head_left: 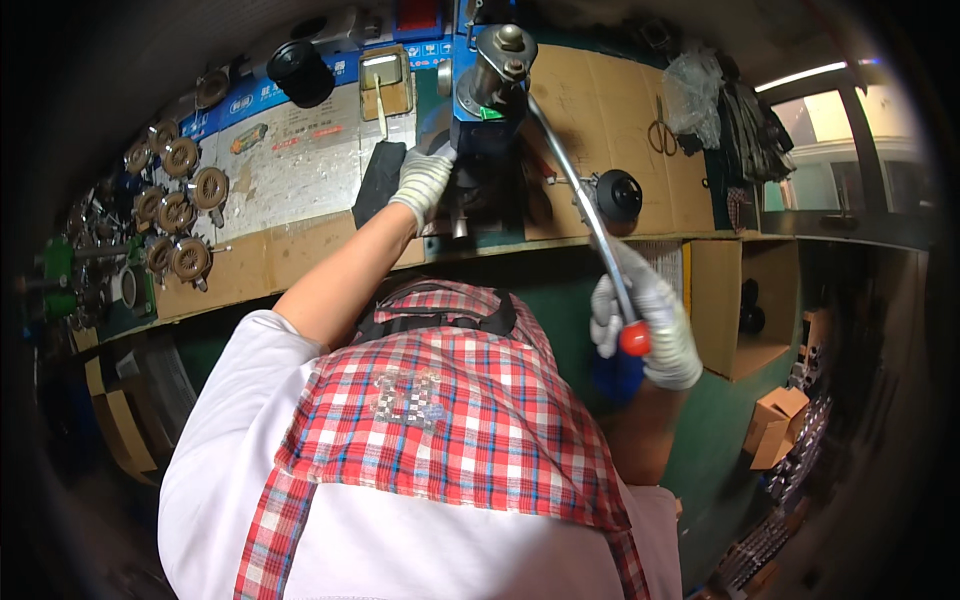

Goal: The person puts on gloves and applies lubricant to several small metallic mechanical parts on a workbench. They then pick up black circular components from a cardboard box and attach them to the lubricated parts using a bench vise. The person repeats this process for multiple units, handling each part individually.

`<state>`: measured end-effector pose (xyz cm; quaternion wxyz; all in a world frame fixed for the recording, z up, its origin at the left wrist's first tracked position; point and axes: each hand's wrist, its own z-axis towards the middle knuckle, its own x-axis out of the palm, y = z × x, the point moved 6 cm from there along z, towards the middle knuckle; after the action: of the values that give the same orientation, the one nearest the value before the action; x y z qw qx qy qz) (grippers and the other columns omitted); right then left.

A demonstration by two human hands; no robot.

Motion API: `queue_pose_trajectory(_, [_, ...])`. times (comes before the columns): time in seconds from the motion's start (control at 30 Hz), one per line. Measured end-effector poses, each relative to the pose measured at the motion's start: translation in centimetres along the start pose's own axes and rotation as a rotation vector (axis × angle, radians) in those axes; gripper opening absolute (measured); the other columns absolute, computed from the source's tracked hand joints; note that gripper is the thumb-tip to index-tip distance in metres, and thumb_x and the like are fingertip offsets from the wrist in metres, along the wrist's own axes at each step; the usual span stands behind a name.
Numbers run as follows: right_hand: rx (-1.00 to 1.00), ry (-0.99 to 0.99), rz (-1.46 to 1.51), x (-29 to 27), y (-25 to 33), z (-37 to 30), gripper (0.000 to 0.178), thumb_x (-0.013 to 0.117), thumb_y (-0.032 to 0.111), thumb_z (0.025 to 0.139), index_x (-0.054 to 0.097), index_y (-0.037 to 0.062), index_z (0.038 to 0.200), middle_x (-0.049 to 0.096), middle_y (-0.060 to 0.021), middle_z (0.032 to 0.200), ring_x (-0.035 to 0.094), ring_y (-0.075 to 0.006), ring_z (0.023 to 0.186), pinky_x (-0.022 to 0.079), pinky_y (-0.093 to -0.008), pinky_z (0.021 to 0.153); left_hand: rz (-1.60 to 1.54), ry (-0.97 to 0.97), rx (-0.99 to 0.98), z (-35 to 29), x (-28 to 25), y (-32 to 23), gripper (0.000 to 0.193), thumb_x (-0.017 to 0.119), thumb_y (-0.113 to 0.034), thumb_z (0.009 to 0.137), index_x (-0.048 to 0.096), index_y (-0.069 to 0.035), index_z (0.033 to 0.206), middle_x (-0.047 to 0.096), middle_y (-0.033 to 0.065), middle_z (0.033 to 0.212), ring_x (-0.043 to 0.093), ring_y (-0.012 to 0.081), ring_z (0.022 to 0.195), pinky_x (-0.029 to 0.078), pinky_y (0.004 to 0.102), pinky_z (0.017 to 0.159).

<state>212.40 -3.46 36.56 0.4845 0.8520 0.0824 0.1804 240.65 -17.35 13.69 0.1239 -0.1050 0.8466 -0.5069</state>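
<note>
My right hand (648, 320), in a white knit glove, grips the long metal lever (575, 175) of a blue bench press (488, 95), just above its red knob (634, 339). My left hand (424, 182), gloved too, reaches under the press head and touches a dark part (382, 180) at its base. What sits directly under the press ram is hidden by the hand and the machine. A round black part (618, 195) lies right of the press on the cardboard-covered bench (300, 250).
Several brown wound rotor-like parts (178, 212) lie at the bench's left. Scissors (660, 132) and a plastic bag (695, 85) sit at the back right. An open cardboard box (735, 300) hangs at the bench's right, with smaller boxes (778, 425) below. A small yellow tray (385, 82) lies behind the press.
</note>
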Motion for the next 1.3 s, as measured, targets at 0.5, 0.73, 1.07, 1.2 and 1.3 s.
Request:
queue_pose_trajectory(0.5, [-0.084,0.043,0.036,17.2,-7.0,19.5,0.067,0.08,0.033,0.086,0.046,0.0073,0.137,0.062,-0.0082,0.118,0.066,-0.0172,0.094,0.059,-0.0278,0.06,0.278,0.127,0.609,-10.7,-15.9,-7.2,0.061,0.076,-0.019,0.084,0.047,0.001,0.133,0.058,0.0169,0.123,0.059,0.0231,0.112,0.049,0.0357,0.097])
queue_pose_trajectory(0.73, [-0.535,-0.07,-0.678,22.6,-3.6,18.3,0.074,0.078,0.042,0.075,0.05,0.008,0.135,0.062,-0.0143,0.114,0.063,-0.0295,0.108,0.051,-0.0346,0.094,0.064,0.263,0.292,-8.8,-26.0,-7.9,0.057,0.045,-0.055,0.102,0.063,-0.004,0.121,0.065,0.0057,0.108,0.061,0.0128,0.087,0.052,0.0279,0.078])
queue_pose_trajectory(1.07, [-1.151,-0.06,-0.806,26.9,-4.0,18.5,0.058,0.078,0.007,0.072,0.058,0.009,0.127,0.062,-0.0182,0.117,0.061,-0.0376,0.106,0.05,-0.045,0.092,-0.002,0.554,0.216,-9.5,-26.9,-11.6,0.059,0.069,-0.039,0.093,0.055,0.002,0.134,0.064,0.0095,0.124,0.058,0.0152,0.112,0.047,0.0325,0.097])
queue_pose_trajectory(1.2, [-1.173,-0.094,-1.028,27.9,-3.1,18.0,0.054,0.071,0.001,0.069,0.063,0.011,0.122,0.063,-0.0187,0.112,0.063,-0.0382,0.101,0.054,-0.0447,0.086,-0.165,0.575,0.205,-8.2,-26.7,-9.8,0.068,0.076,-0.04,0.088,0.051,0.0,0.137,0.062,0.0078,0.128,0.056,0.0166,0.115,0.045,0.0337,0.101])
queue_pose_trajectory(1.3, [-1.243,-0.16,-1.293,28.7,-2.6,17.5,0.045,0.078,0.013,0.072,0.068,0.0178,0.116,0.067,-0.0177,0.103,0.066,-0.036,0.088,0.056,-0.0425,0.072,-0.251,0.619,0.231,-7.4,-25.6,-8.7,0.064,0.076,-0.036,0.089,0.05,-0.004,0.138,0.06,0.006,0.128,0.056,0.0159,0.115,0.046,0.0333,0.102])
